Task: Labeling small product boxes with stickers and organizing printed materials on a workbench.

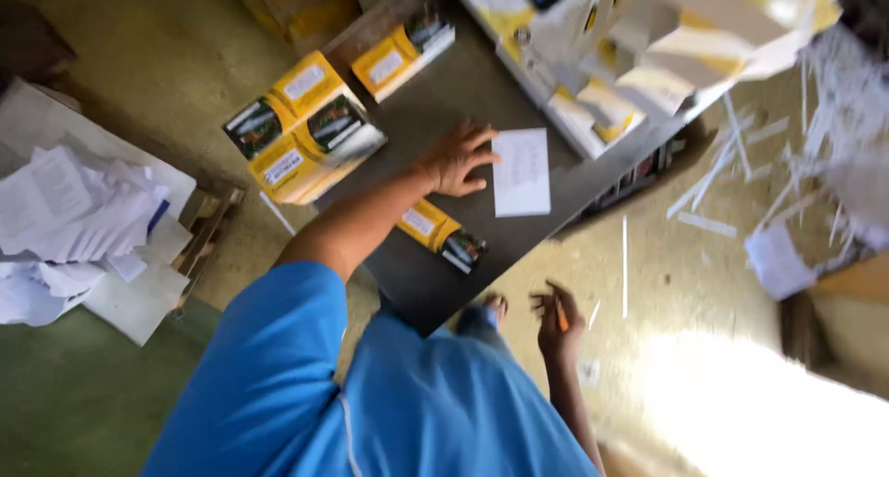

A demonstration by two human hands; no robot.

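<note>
A flat white rectangular paper card point(521, 171) lies face up on the dark grey tabletop, its long side running away from the viewer, its left edge touching the fingertips there. A thin orange stick, possibly a pencil point(560, 316), stands nearly upright, gripped low over the floor.

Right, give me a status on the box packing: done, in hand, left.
Done, apparently: closed yellow boxes stacked at the table's edge. In hand: the left hand rests by a white paper slip, while the right hand hangs low holding an orange pencil. Left: open cartons and one lone yellow box.
</note>
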